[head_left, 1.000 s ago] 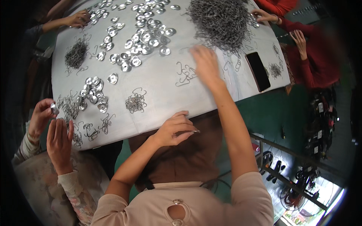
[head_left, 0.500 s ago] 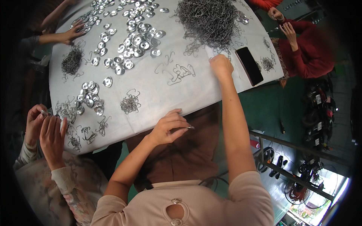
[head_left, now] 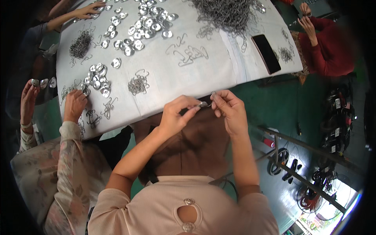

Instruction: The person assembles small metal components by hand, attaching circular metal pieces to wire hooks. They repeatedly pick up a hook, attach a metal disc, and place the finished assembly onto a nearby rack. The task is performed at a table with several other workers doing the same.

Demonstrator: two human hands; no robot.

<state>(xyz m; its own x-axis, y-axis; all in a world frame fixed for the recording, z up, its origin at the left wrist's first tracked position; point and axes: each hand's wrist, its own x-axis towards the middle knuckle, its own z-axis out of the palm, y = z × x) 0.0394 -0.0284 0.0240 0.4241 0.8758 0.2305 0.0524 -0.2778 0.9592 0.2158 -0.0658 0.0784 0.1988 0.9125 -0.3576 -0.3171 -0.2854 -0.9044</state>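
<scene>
My left hand [head_left: 176, 114] pinches a small shiny metal disc [head_left: 202, 104] just past the table's near edge, over my lap. Close beside it, my right hand [head_left: 234, 114] holds a thin bent wire hook [head_left: 210, 104] between thumb and forefinger. The hook's end is at the disc; whether it passes through the hole is too small to tell. Several loose wire hooks [head_left: 192, 56] lie on the white-covered table [head_left: 164, 96] ahead of my hands. A small heap of hooks [head_left: 138, 84] sits nearer, to the left.
A large hook pile [head_left: 225, 13] and a dark phone [head_left: 266, 54] lie toward the right. Metal discs [head_left: 147, 25] spread across the table's left half. At left, a co-worker's hand [head_left: 75, 105] reaches among hooks, the other holding linked discs [head_left: 44, 83]. Another person [head_left: 331, 51] sits far right.
My right hand has come back from the large pile to my left hand, now with a hook. My left hand has risen slightly. The left co-worker's hands have moved apart.
</scene>
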